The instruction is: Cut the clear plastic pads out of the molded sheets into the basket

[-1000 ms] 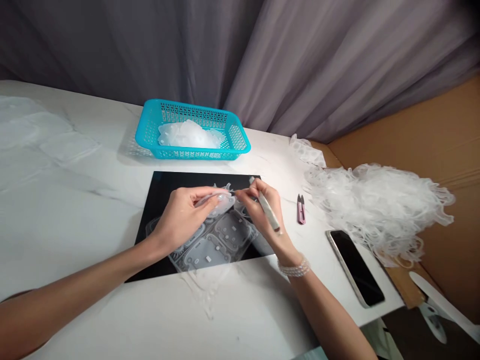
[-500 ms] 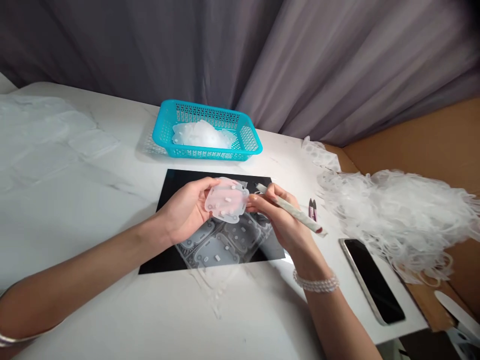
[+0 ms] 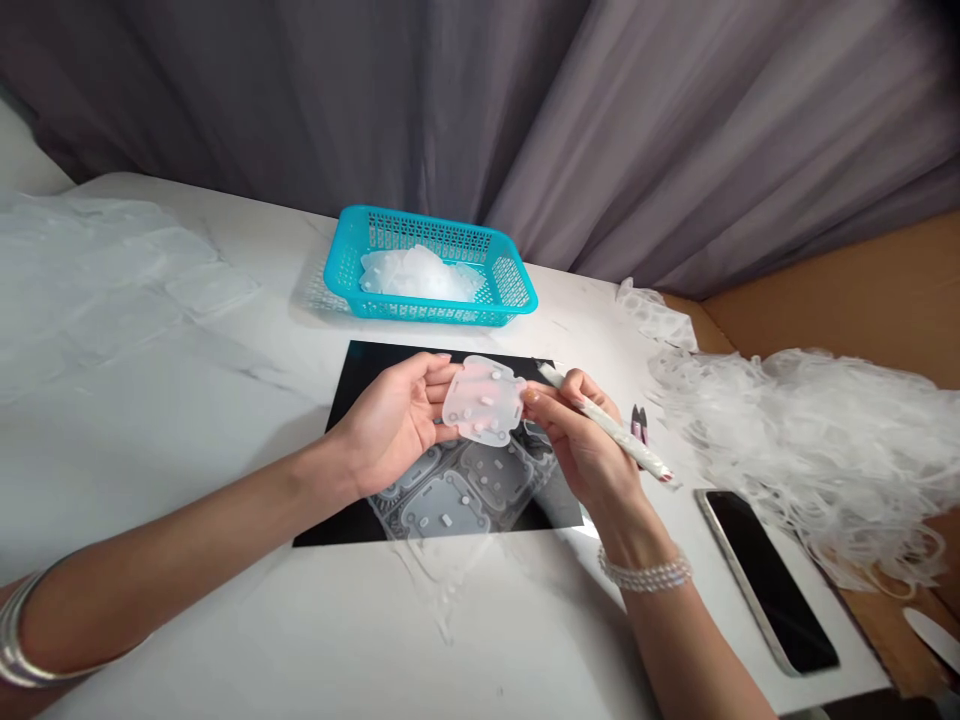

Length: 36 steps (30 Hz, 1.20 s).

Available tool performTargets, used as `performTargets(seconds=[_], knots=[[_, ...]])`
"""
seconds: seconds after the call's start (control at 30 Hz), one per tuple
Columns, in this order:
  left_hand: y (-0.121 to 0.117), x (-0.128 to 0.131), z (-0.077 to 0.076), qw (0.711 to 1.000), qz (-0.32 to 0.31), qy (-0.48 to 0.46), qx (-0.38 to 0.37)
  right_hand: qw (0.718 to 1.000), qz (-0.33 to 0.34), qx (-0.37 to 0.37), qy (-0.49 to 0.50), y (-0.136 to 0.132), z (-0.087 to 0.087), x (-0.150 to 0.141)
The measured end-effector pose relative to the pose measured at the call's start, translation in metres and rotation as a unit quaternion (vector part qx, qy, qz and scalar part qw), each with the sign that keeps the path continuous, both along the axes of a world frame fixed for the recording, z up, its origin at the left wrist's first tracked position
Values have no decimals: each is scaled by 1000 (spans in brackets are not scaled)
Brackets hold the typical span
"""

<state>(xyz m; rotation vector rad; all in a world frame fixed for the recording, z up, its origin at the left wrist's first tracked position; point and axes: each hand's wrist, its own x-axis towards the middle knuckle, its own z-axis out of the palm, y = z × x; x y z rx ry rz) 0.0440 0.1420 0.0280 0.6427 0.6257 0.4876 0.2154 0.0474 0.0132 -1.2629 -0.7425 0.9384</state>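
My left hand (image 3: 394, 420) holds a translucent silicone piece (image 3: 484, 400) with small white studs, lifted above the black mat (image 3: 360, 370). My right hand (image 3: 581, 440) pinches the piece's right edge while gripping a pale pen-like craft knife (image 3: 615, 432) that points up and left. Beneath the hands a translucent silicone sheet (image 3: 457, 490) of several similar pieces lies on the mat.
A turquoise basket (image 3: 517, 280) with translucent pieces stands behind the mat. Small snips (image 3: 639, 424), a black phone (image 3: 769, 580) and a heap of white trimmings (image 3: 810, 450) lie to the right, over a cardboard box (image 3: 847, 300). Translucent sheets (image 3: 112, 280) lie at the left.
The silicone piece has come off the sheet and been lifted and turned face-up between both hands. The view has shifted left, so everything sits further right.
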Motion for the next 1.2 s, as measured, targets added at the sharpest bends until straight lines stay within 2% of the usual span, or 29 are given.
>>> performTargets(seconds=[0.13,0.2,0.27,0.3,0.37,0.43,0.47,0.5,0.57,0.6,0.63,0.7,0.73,0.77,0.83,0.9,0.93,1.0,1.07,1.13,1.2], knots=[[3,-1,-6,1000,24,7,-14,997,-53,39,-40,-2,3,5],[4,-2,-10,999,37,20,-13,984,-115,69,-115,-5,2,0],[1,-2,-13,999,27,29,-20,955,-157,97,-231,-9,0,-11],[-2,-2,-13,999,11,26,-24,939,-142,112,-294,-11,-1,-18],[-8,-1,-11,999,-30,6,-16,908,-43,144,-391,-15,-4,-30],[-12,-1,-6,999,-39,-5,20,885,50,176,-427,-17,-3,-36],[-10,-2,-3,999,-21,-3,46,886,59,180,-424,-18,0,-36],[-4,-2,-1,997,10,2,79,895,36,178,-407,-18,2,-34],[20,-2,2,978,94,15,187,923,-45,164,-346,-19,9,-26],[37,-1,2,955,134,27,263,935,-79,156,-309,-19,11,-20],[57,0,1,917,171,49,357,944,-98,146,-278,-20,13,-15],[97,5,-2,808,201,163,529,955,-101,122,-250,-24,13,-7],[113,7,-4,749,167,241,594,958,-94,100,-252,-27,12,-4],[124,9,-6,709,135,298,625,959,-89,71,-261,-30,9,-2],[127,11,-9,649,60,364,665,953,-85,11,-291,-39,3,0],[106,7,-12,587,9,377,716,944,-88,-35,-316,-49,-3,2],[88,3,-13,543,-5,375,751,942,-87,-52,-321,-53,-5,3],[43,-10,-18,474,-17,341,812,941,-83,-73,-321,-62,-8,5],[-2,-26,-26,422,-38,287,859,940,-72,-94,-321,-69,-8,6],[-40,-40,-37,385,-76,273,879,936,-63,-110,-330,-74,-8,3],[-67,-51,-49,367,-99,281,881,930,-47,-121,-345,-79,-8,-5]])
